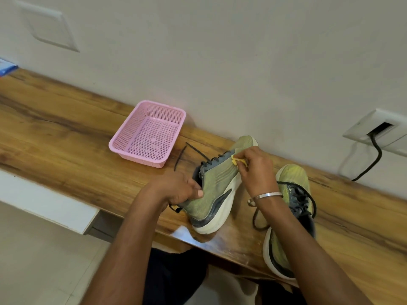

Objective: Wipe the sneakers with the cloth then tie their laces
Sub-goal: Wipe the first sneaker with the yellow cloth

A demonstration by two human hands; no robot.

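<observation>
1. Risk of slip: sneaker (pixel 217 190) tilted on its side edge on the bench (pixel 66 119), heel end near the front edge; hard rubbing at the toe could rock it off or twist it out of hold.
2. Risk of snag: loose laces (pixel 187 150) trailing across the bench toward the basket (pixel 149 133); could catch under the sole or get dragged by the cloth.
3. Risk of patchy cleaning: cloth (pixel 236 160) bunched very small, only a yellow scrap showing, so little contact area; easy to miss the white sole and far side.
4. Second sneaker (pixel 290 216) lying just right of the first, laces undone and looping under the right wrist; forearm could knock it, as its heel sits close to the bench's front edge.
5. Left hand (pixel 182 190): grip closed around the sneaker's heel collar, thumb on the outer side, fingers curled into or over the opening; steadying hold.
6. Right hand (pixel 256 170): narrow pinch grip on the cloth, fingers curled tight, pressing it against the upper near the toe end of the lacing.
7. Stage, as a judgement: wiping of the first sneaker under way; tying not yet begun on either.
</observation>
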